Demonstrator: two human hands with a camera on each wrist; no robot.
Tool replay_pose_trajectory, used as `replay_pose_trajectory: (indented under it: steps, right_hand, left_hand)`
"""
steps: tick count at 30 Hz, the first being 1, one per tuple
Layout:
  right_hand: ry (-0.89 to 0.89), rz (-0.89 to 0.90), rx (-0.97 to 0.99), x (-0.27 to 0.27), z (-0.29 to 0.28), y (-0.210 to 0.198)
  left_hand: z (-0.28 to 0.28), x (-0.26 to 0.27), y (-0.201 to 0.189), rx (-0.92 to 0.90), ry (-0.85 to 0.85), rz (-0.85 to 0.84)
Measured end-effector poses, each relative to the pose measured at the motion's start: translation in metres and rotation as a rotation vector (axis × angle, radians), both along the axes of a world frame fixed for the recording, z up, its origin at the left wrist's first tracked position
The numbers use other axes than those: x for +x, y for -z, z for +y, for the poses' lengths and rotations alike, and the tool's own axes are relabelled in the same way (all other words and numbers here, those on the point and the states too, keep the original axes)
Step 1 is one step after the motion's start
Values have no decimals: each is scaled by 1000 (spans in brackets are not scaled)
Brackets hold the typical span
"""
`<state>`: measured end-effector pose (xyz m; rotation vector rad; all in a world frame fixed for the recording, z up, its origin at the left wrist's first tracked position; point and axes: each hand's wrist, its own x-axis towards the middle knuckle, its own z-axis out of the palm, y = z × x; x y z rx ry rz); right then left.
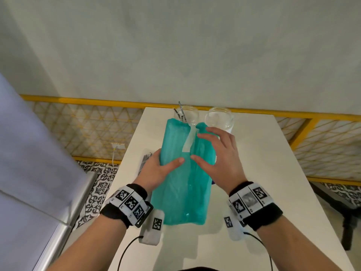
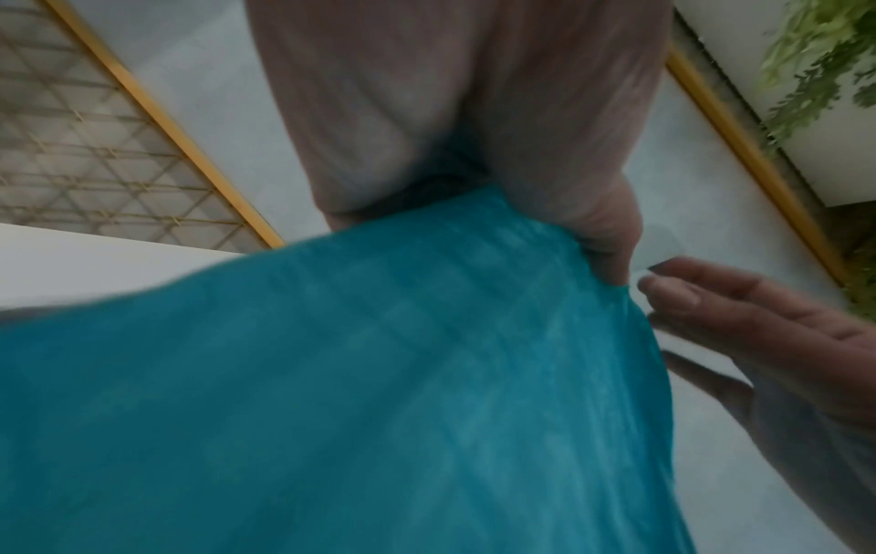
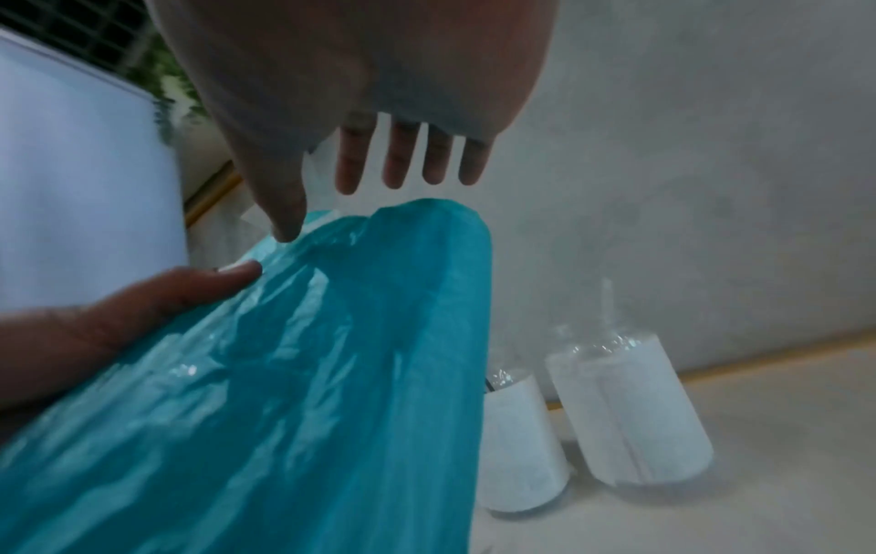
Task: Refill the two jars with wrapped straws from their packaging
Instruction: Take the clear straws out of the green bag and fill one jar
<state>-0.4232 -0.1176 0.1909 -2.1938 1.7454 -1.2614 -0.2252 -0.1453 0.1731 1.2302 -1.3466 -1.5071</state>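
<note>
A long teal package of straws is held tilted over the white table, with a white tape strip near its far end. My left hand grips its left edge, thumb on top and fingers underneath; the left wrist view shows that thumb pressing the teal package. My right hand hovers over the package's right side, fingers spread and straight above the teal wrap. Two glass jars stand behind: the left jar holds a few dark straws, the right jar looks empty.
A dark flat object lies on the table beside my left hand. A yellow lattice railing runs behind the table against a pale wall. A grey cabinet stands at the left, a dark stool at the right.
</note>
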Motion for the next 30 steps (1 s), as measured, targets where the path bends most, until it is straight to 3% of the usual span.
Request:
replay_pose_trajectory:
  steps: [3, 9, 11, 15, 19, 26, 30]
  right_hand:
    - [-57, 82, -37, 6, -7, -1]
    - [-48, 41, -105, 10, -15, -5]
    - [-96, -41, -49, 11, -14, -12]
    - [-75, -491, 158, 0, -23, -41]
    - [-20, -524, 173, -18, -33, -66]
    - [9, -556, 244, -31, -35, -72]
    - [-64, -620, 493, -28, -25, -68]
  left_hand:
    - [3, -1, -4, -12, 26, -16]
    - [4, 3, -3, -7, 27, -19]
    - [4, 6, 0, 13, 20, -8]
    - [4, 14, 12, 66, 19, 20]
    - [7, 22, 19, 113, 55, 46]
    - [10, 30, 18, 144, 183, -18]
    - [13, 30, 16, 124, 160, 16]
